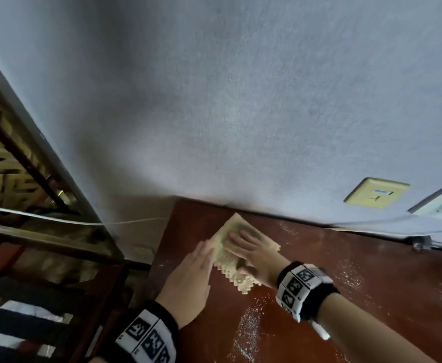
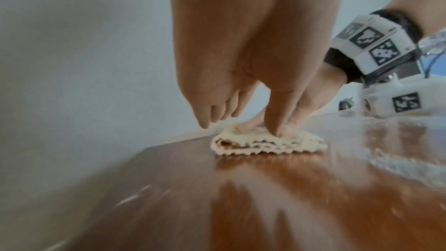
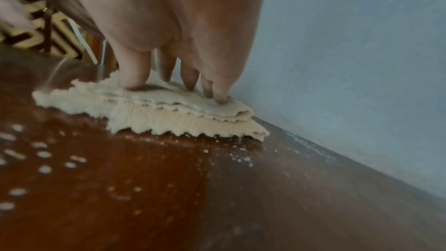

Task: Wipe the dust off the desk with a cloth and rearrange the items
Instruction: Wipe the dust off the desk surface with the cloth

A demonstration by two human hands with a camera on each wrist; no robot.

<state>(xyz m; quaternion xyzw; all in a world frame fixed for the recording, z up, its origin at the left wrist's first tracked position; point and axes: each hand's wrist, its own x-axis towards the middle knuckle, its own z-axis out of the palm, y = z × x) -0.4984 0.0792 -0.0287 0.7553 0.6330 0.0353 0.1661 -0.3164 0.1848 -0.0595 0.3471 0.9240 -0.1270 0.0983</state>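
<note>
A: Risks were noted first. The folded cloth [image 1: 236, 246] was pressed down at the far left corner of the counter [image 1: 345, 297], close to the wall [image 1: 240, 100] and close to the left edge. If the stroke were carried leftward, the white dust [image 1: 248, 326] could be pushed over that edge rather than gathered. A loose scalloped layer was seen trailing on the near side in the right wrist view; it could be dragged open under uneven pressure and grains left behind.

B: Was dust recorded elsewhere?

A: Yes. Patches were seen near the right wrist and farther right, and a thin line along the wall joint. It was judged that most of the wiping was not yet done. No items to rearrange were visible on the surface, only a cable [image 1: 398, 226] at the far right by the wall sockets [image 1: 377, 192].

B: And the hands?

A: The right hand [image 1: 251, 251] was laid flat on the cloth, fingers straight and spread, fingertips [image 3: 135, 83] pressed into the top fold; nothing was gripped. The left hand [image 1: 191, 279] was held with fingers extended and together, set against the cloth's left edge. In the left wrist view its thumb appeared to touch the cloth, while the other fingertips [image 2: 205, 123] were just clear of it. Whether that edge was being steadied or merely touched could not be told.
</note>
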